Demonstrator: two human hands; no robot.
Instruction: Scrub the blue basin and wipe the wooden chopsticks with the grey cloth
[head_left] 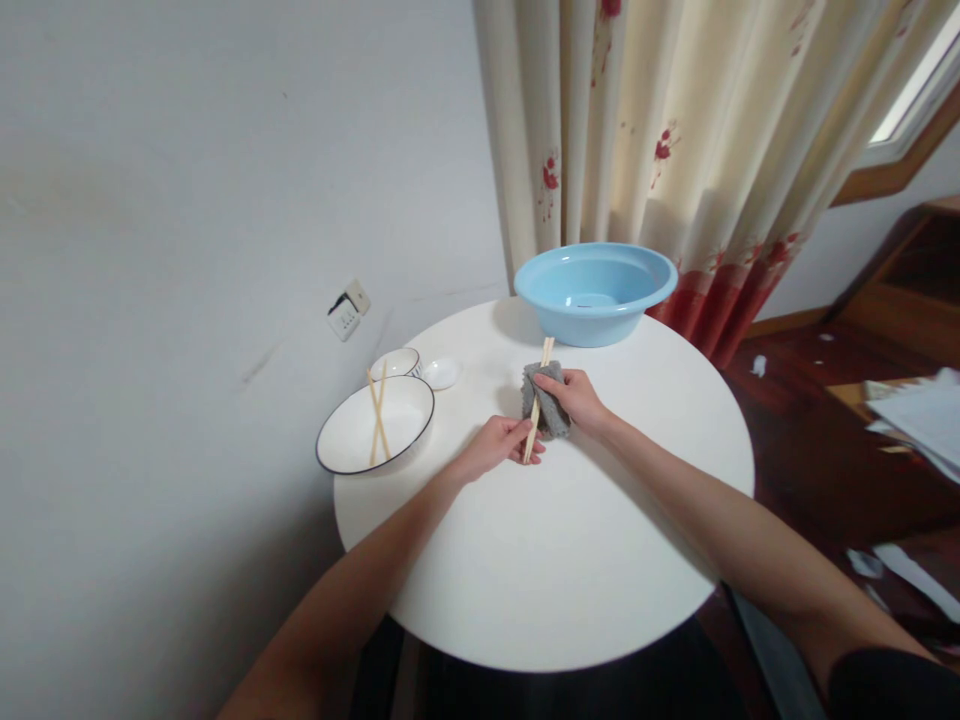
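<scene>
My left hand (499,442) is closed on the near end of a wooden chopstick (545,352) that slants up toward the basin. My right hand (576,396) grips a grey cloth (546,405) folded round the middle of that chopstick. Both hands are over the middle of a round white table (547,560). A pair of chopsticks (377,415) rests across a wide white bowl with a dark rim (352,445) at the table's left edge.
A light blue plastic basin (596,290) stands at the table's far side. A small white bowl (395,362) and a tiny white dish (442,373) sit behind the wide bowl. A flowered curtain (675,130) hangs behind; papers (919,415) lie at the right.
</scene>
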